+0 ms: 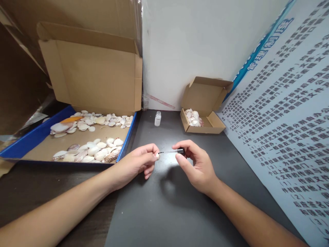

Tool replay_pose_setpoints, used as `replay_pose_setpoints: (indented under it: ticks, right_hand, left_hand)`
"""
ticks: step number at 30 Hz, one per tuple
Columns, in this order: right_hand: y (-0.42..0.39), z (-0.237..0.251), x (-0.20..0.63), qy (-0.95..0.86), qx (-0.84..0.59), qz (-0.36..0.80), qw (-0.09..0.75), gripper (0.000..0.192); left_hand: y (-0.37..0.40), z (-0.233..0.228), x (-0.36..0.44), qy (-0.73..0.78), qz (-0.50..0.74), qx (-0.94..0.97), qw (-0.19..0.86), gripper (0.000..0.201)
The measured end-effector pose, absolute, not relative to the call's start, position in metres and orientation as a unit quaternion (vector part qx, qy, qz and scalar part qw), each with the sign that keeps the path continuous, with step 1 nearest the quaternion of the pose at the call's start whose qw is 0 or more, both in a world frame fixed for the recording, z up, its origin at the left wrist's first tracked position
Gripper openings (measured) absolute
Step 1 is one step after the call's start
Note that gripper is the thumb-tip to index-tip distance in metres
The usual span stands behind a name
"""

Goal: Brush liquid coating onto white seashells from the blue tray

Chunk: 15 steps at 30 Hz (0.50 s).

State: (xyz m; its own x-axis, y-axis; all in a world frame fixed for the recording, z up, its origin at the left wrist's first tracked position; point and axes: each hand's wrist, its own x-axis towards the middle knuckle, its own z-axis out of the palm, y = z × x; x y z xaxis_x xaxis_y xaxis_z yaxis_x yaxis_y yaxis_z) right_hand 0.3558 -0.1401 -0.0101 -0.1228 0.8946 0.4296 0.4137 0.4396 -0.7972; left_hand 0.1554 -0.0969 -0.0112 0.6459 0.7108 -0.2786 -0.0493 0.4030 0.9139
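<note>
My left hand [144, 157] pinches a small whitish shell [157, 156] between thumb and fingertips; most of it is covered by the fingers. Opposite it, my right hand [196, 164] grips the black cap of a thin-stemmed applicator brush [169, 151] held level. The brush's dark tip points left and meets or nearly meets the shell; I cannot tell whether they touch. Beyond my hands, a small clear glass bottle [157, 120] with a printed label stands upright and uncapped on the dark table mat [151, 219].
To the left, a blue-sided cardboard box [125, 137] holds many shells [95, 151] in two groups, its lid raised. At the back right, a smaller open cardboard box [205, 129] has whitish shells [193, 117] in its left part. A printed board [282, 103] leans along the right side.
</note>
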Motion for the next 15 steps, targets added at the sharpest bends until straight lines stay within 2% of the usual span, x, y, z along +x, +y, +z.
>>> replay_pose_setpoints:
  ticks: [15]
  right_hand:
    - [-0.1414,-0.0090,0.3556,-0.715,-0.458,0.255,0.463,0.012]
  left_hand:
    - [-0.0966,-0.0108,0.1563,0.340,0.248,0.494,0.761,0.018]
